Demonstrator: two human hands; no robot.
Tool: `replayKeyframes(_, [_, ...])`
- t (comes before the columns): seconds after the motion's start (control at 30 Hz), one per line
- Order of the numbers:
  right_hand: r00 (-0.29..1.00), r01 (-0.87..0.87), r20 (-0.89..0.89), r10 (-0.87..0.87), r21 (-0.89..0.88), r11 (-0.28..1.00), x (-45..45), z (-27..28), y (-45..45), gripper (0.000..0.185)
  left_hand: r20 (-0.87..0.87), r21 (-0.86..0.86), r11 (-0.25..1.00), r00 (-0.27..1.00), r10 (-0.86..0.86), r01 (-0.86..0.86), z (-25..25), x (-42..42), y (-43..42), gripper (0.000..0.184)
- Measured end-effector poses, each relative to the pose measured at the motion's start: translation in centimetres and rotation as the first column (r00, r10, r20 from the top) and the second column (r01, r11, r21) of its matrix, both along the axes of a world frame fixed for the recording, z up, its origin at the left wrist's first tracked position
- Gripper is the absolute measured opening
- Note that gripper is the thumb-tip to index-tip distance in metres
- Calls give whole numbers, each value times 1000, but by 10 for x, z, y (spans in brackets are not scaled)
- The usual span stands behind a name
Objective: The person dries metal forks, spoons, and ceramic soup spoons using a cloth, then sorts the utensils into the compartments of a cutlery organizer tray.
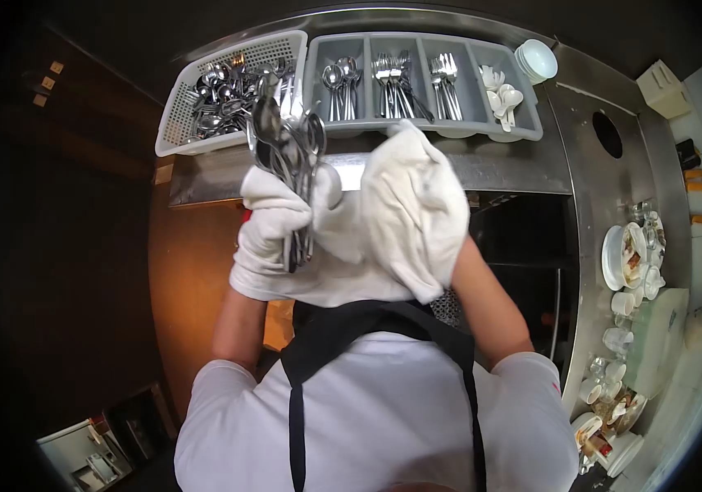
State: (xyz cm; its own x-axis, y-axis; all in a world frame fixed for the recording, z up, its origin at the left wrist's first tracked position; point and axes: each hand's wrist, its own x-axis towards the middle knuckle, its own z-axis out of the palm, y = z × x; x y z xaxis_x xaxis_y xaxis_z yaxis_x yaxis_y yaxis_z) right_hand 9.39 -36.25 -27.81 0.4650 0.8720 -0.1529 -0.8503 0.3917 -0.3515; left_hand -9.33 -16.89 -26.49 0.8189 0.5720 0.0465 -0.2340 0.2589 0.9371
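Note:
A bunch of metal spoons (289, 156) stands upright in my left hand (273, 221), bowls up, handles gripped through a white cloth (351, 275). That hand is closed around them, and the cloth covers its fingers. The same cloth stretches across to my right hand (420, 213), which is wrapped inside it and raised beside the spoons. The fingers of the right hand are hidden. Just behind the spoons lies a perforated white basket (174, 123) heaped with loose cutlery. Beyond my right hand is a grey compartment tray (363, 127).
Sorted spoons (340, 86), forks (445, 86) and white plastic spoons (505, 102) lie in separate tray compartments. White bowls (537, 61) stand at the tray's right end. Used dishes (625, 254) and cups crowd the steel counter (584, 164) on the right, which has a round hole.

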Motion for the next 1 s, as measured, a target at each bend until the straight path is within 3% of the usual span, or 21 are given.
replayKeyframes(0.03, [999, -17, 35, 16, 31, 999, 3, -4, 15, 45, 107, 459, 879, 990, 89, -128, -9, 5, -5, 12])
replayKeyframes(0.1, [998, 11, 56, -9, -40, 999, -2, 4, 39, 43, 27, 453, 891, 998, -51, 33, -30, 3, -7, 22])
replayKeyframes(0.13, [740, 224, 672, -28, -208, 952, -10, 10, 50, 54, -56, 664, 742, 996, -75, 93, -32, 6, 3, 21])
replayKeyframes(0.17, [735, 113, 674, 76, -233, 966, -9, 10, 57, 60, -112, 829, 543, 991, -73, 133, -24, 12, 10, 21])
replayKeyframes(0.2, [718, 3, 672, 179, -260, 966, -7, 12, 65, 67, -11, 947, 315, 983, -181, 68, -19, 19, 19, 20])
replayKeyframes(0.23, [772, 114, 635, -8, -127, 985, -13, 15, 73, 61, -28, 892, 436, 977, -210, 119, -13, 27, 21, 22])
replayKeyframes(0.27, [725, 148, 689, 4, -162, 976, -11, 22, 77, 57, -35, 817, 552, 971, -236, 164, -7, 34, 24, 26])
replayKeyframes(0.3, [606, 285, 790, -94, -105, 953, -9, 8, 86, 55, -32, 727, 658, 966, -257, 198, 6, 43, 24, 32])
replayKeyframes(0.33, [467, 408, 867, -176, -35, 912, -9, -7, 93, 52, -95, 459, 820, 937, -337, 341, 22, 41, 19, 43])
replayKeyframes(0.37, [691, 350, 702, -173, -115, 930, -13, 3, 93, 46, -122, 129, 911, 918, -378, 392, 45, 41, 12, 56])
replayKeyframes(0.4, [627, 393, 769, -121, -178, 902, -6, 10, 96, 37, -110, 49, 910, 908, -405, 412, 25, 35, 22, 53])
replayKeyframes(0.43, [280, 551, 957, -77, -95, 829, 3, 8, 98, 32, -95, -25, 904, 899, -428, 428, -11, 32, 33, 52])
replayKeyframes(0.47, [-106, 652, 994, 23, 52, 757, 11, 3, 101, 27, -79, 87, 916, 919, -385, 391, 3, 34, 32, 46])
replayKeyframes(0.57, [35, 694, 999, 18, -37, 719, 15, 2, 115, 19, -29, 407, 883, 970, -243, 234, 30, 42, 35, 31])
replayKeyframes(0.63, [344, 678, 926, -159, -128, 724, 7, 0, 136, 19, 59, 194, 961, 975, -213, 198, 35, 40, 39, 13])
replayKeyframes(0.67, [485, 660, 841, -241, -171, 731, 4, 0, 144, 19, 25, 322, 928, 979, -204, 185, 22, 38, 50, 4])
replayKeyframes(0.73, [302, 693, 951, -68, -171, 701, 17, 2, 151, 17, -30, 561, 815, 987, -156, 146, -4, 34, 71, 14])
replayKeyframes(0.8, [24, 759, 999, 43, -47, 649, 39, -1, 161, 19, -165, 518, 777, 933, -320, 358, 18, 39, 83, 12])
replayKeyframes(0.87, [394, 710, 915, -84, -245, 660, 29, 4, 169, 23, -38, 632, 762, 988, -152, 142, 1, 46, 80, 10])
replayKeyframes(0.93, [776, 543, 598, -203, -468, 697, 0, 22, 182, 24, 156, 836, 539, 986, -59, -100, -14, 57, 86, 6])
replayKeyframes(1.0, [668, 563, 737, -107, -406, 720, -18, 7, 188, 28, 47, 496, 868, 998, -42, 14, -11, 66, 85, 7])
